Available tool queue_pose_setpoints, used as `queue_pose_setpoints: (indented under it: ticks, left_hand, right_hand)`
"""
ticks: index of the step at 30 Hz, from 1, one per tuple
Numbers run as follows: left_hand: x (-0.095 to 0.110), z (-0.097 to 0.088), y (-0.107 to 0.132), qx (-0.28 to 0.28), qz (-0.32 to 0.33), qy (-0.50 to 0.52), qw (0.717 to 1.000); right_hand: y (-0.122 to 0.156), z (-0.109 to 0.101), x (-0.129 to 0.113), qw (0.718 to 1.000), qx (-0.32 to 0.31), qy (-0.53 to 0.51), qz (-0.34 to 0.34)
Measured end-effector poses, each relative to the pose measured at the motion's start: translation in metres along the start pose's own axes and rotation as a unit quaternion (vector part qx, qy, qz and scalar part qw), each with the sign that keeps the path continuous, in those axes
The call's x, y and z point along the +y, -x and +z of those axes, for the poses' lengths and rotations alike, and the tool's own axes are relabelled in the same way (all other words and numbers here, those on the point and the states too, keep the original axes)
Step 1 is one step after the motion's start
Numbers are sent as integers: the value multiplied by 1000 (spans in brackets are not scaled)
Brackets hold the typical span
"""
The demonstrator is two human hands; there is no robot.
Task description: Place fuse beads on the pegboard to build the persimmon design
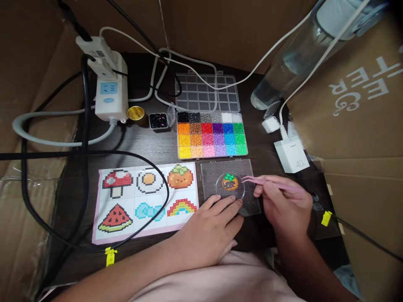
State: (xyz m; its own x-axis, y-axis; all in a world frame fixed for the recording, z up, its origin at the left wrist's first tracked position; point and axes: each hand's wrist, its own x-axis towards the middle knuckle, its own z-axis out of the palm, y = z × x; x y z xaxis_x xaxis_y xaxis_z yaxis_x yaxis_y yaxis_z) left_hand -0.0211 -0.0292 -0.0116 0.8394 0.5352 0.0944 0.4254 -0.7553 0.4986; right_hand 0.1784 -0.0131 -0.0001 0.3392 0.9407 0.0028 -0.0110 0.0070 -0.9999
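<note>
My right hand (285,201) grips pink tweezers (277,183), their tips pointing left over the clear pegboard (252,205). Just left of the tips lies a small bead figure (231,182), orange with a green top and a dark patch within, on the pegboard. Whether the tips hold a bead is too small to tell. My left hand (217,226) rests with fingers stretched out over the pegboard's lower left part. A printed pattern sheet (151,197) lies left of the pegboard; it shows a mushroom, an egg, an orange fruit, a watermelon slice, a bow and a rainbow.
Behind the pegboard stands an open bead box (212,134) with many colours. A small black-bead box (158,121) and gold lid (135,113) sit left of it. A power strip (111,92), black cable (126,153), white charger (291,155) and bottle (283,67) surround the workspace.
</note>
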Motion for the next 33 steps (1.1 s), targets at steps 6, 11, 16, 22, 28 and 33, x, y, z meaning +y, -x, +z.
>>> queue_pose_setpoints:
  ticks: [6,11,16,22,28,33]
  left_hand:
    - [1,1,2,2,10,-5,1000]
    - [0,2,3,-5,9,-5,1000]
    - [2,-3,4,-11,5,-11,1000]
    - [0,0,6,15,0,-32,999]
    - [-10,27,6,113,31,-95,989]
    - [-10,38,0,229,14,-103,968]
  right_hand:
    - [-31,-5,-6,974,-29,-201,95]
    - [-38,-4,0,965,-34,-221,135]
    - [-53,12,-15,985,-64,-152,60]
    - [-84,57,-29,990,-110,8,-83]
    - [-89,99,-14,945,-184,135,-232]
    - [-82,111,-2,948,-171,140,-230]
